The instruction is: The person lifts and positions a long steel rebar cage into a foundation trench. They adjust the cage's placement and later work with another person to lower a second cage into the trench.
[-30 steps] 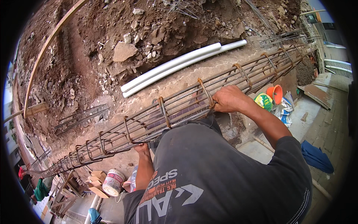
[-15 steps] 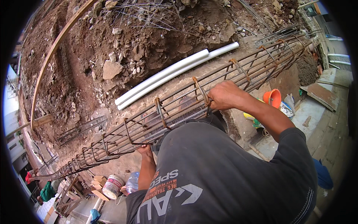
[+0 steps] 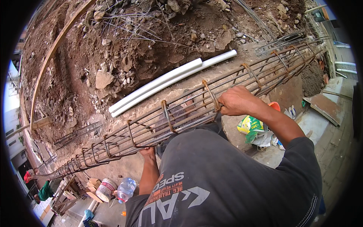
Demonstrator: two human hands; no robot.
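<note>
A long rebar cage (image 3: 189,109) of rusty bars and square stirrups runs slantwise in front of my body, from the lower left up to the far right. My right hand (image 3: 237,100) is closed around its near upper edge, beside a stirrup. Lower and to the left, my left hand (image 3: 148,151) grips the cage's near side from beneath; its fingers are partly hidden by the bars. At the cage's far left end stands another person in a green top (image 3: 46,191), with a red thing on the head.
Two white pipes (image 3: 170,80) lie on the ledge beyond the cage, beside a mound of soil and rubble (image 3: 94,45). On the near side are a bucket (image 3: 106,189), a water jug (image 3: 126,188), a yellow-green bag (image 3: 250,125) and an orange container (image 3: 275,106). Boards (image 3: 324,108) lie at the right.
The cage and my right hand have shifted slightly to the right in view, while the pipes appear further left. More of the water jug and yellow-green bag shows. Both hands keep their grip.
</note>
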